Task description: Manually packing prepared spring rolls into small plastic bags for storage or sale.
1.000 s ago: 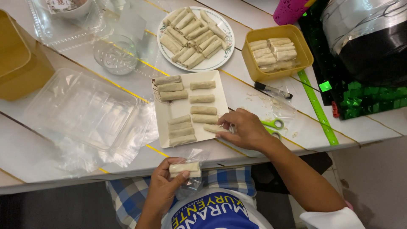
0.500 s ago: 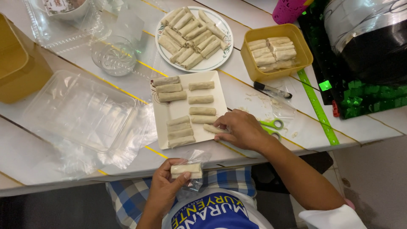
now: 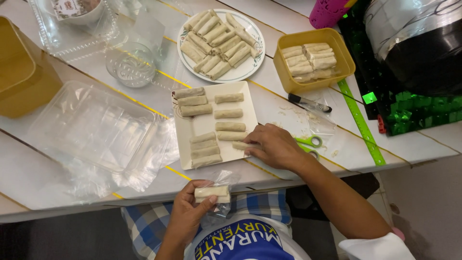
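My left hand (image 3: 188,212) is below the table edge, gripping a small clear plastic bag (image 3: 217,192) with two pale spring rolls inside. My right hand (image 3: 275,145) rests at the right edge of a white square plate (image 3: 245,98), its fingers closed around one spring roll (image 3: 239,145) lying on the plate. Several more rolls lie on that plate in small groups. Behind it stand a round plate (image 3: 257,36) piled with rolls and a yellow tub (image 3: 342,54) holding more.
A clear plastic tray (image 3: 91,125) on plastic sheets lies at left, a glass bowl (image 3: 130,64) behind it, a yellow box (image 3: 24,72) far left. Green scissors (image 3: 310,142), a black marker (image 3: 309,102) and a green ruler (image 3: 360,123) lie right of my hand.
My right hand has stayed at the plate's lower right corner, shifting its fingers slightly around the spring roll there. The left hand keeps the bag still.
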